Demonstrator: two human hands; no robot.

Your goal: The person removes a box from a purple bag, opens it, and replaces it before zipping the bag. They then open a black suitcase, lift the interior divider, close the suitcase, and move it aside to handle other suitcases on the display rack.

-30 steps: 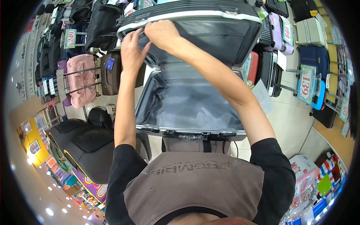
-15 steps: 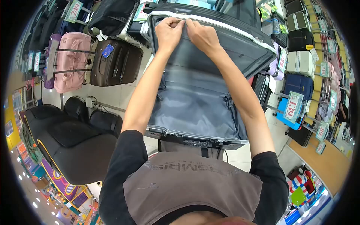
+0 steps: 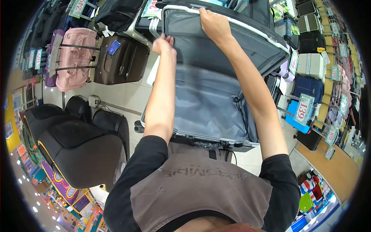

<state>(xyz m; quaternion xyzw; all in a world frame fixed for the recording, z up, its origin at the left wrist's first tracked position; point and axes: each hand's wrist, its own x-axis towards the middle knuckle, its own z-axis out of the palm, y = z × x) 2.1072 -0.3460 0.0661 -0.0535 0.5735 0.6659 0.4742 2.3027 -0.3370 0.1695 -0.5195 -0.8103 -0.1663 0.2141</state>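
Observation:
An open suitcase (image 3: 208, 104) with grey fabric lining lies in front of me, its lid (image 3: 185, 58) raised at the far side. My right hand (image 3: 215, 26) is closed at the lid's top rim, its fingertips gripping the edge there. At the lid's left edge is my left hand (image 3: 165, 45), its fingers curled together; whatever they pinch is too small to make out. Dark straps (image 3: 243, 112) lie inside the lower shell at the right. My left forearm covers the shell's left side.
To the left stand a brown suitcase (image 3: 121, 60), a pink bag (image 3: 77, 58) and a black massage chair (image 3: 81, 154). Suitcases with price tags line the right, among them a blue one (image 3: 297, 116). A wooden counter (image 3: 328, 170) is at lower right.
My left hand has moved left and down from the top middle of the lid to its left edge. My right hand has shifted slightly up along the rim. The view has moved a little.

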